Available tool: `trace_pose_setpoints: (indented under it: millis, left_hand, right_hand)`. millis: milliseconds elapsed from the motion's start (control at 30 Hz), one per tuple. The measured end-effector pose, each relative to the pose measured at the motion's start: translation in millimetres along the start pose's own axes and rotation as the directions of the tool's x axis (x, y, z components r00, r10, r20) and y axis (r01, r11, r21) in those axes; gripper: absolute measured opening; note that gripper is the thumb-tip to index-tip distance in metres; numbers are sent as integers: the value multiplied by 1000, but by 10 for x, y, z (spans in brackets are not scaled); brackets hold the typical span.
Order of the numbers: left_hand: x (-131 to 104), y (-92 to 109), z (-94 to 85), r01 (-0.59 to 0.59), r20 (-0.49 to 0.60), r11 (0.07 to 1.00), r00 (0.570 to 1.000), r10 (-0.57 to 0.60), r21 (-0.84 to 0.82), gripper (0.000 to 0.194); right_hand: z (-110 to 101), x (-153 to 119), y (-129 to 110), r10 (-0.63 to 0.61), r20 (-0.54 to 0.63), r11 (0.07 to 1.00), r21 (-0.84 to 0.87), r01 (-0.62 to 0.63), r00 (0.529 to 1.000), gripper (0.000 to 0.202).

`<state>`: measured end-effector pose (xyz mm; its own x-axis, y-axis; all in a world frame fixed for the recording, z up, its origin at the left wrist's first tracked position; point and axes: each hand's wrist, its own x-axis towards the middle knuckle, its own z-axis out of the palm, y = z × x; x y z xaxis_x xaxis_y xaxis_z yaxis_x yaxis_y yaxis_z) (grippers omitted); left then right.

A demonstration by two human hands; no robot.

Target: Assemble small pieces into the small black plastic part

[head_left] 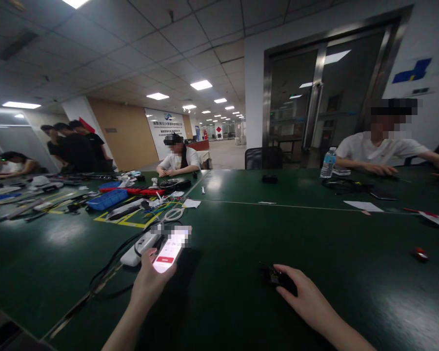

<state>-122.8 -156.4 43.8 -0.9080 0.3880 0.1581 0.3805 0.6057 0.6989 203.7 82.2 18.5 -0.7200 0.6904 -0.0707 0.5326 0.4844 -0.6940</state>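
Observation:
My left hand (151,278) is closed around a smartphone (168,253) with a lit screen showing a red button near its lower end. The phone is tilted, raised in front of a white power strip (133,256) with dark cables. Lower right of centre, my right hand (302,287) grips a small black object (278,277) between thumb and fingers, low over the green table (227,253). The dark object blends with the tabletop, so its exact kind is unclear.
At the left lie a blue basket (108,200), cables, tools and yellow tape lines. A water bottle (328,163), a white paper (363,206) and a small red object (420,254) are on the right. People sit across the table; several others are at far left.

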Motion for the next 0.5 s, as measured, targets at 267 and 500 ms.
trace_pose_setpoints:
  millis: [267,500]
  left_hand:
    - [-96,0,67,-18,142,976,990,-14,219,71]
    - [-62,-68,89,-97,177,959,983,51,265,75]
  right_hand:
    - [-14,-16,-26,-8,12,1000,-5,8,1000,49]
    - [-54,-62,-113,2,10,999,35,-3,1000,48]
